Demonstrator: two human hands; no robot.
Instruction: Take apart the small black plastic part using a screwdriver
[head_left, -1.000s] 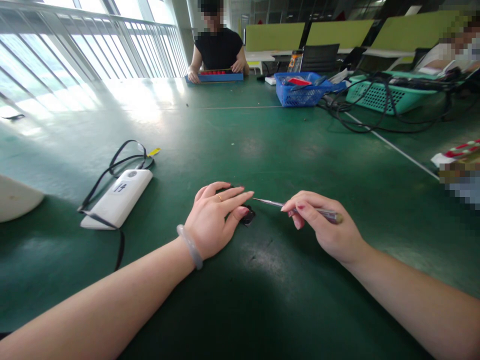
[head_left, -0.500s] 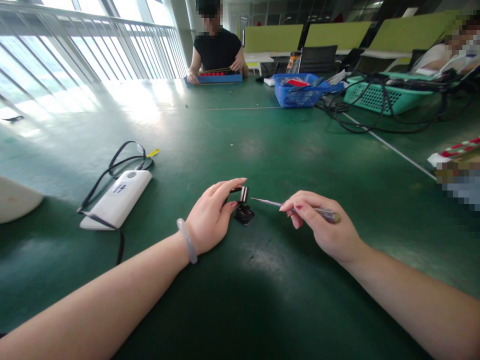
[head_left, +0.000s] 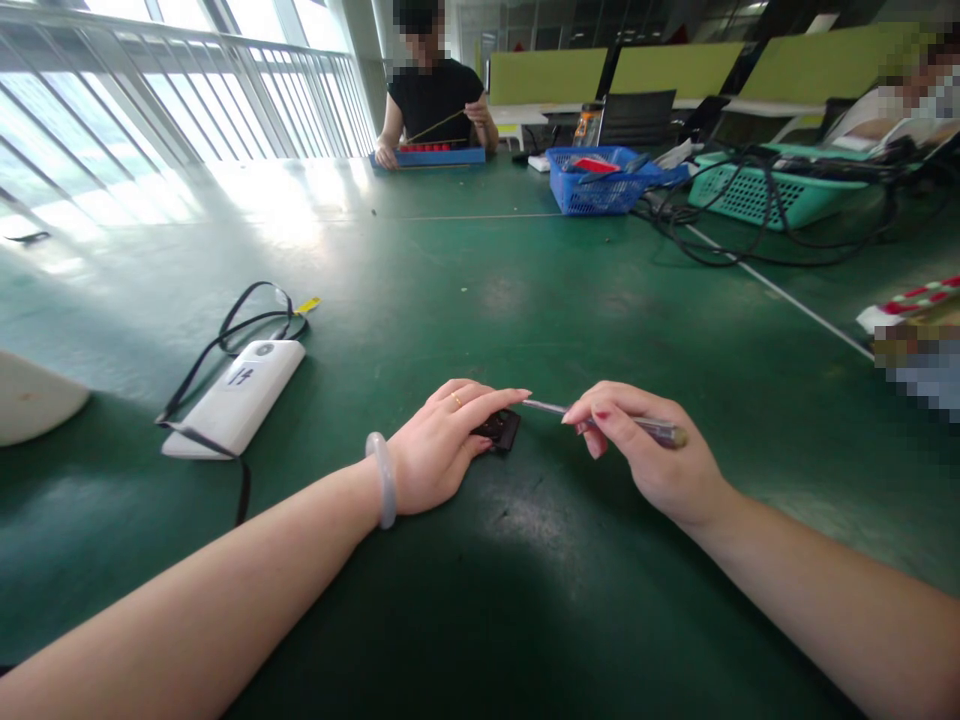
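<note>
Lowered left hand [head_left: 441,440], open over black part [head_left: 506,431], right hand [head_left: 660,462] gripping tool [head_left: 546,407] beside it

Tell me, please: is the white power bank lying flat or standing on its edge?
Lying flat. The white power bank has its broad marked face upward, and a black strap crosses its near end.

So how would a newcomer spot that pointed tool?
On the big green table, find the camera wearer's right hand. It holds the tool: a thin metal shaft on a thicker handle. Its long, slender shape sets it apart from the small black piece partly under the left hand.
</note>
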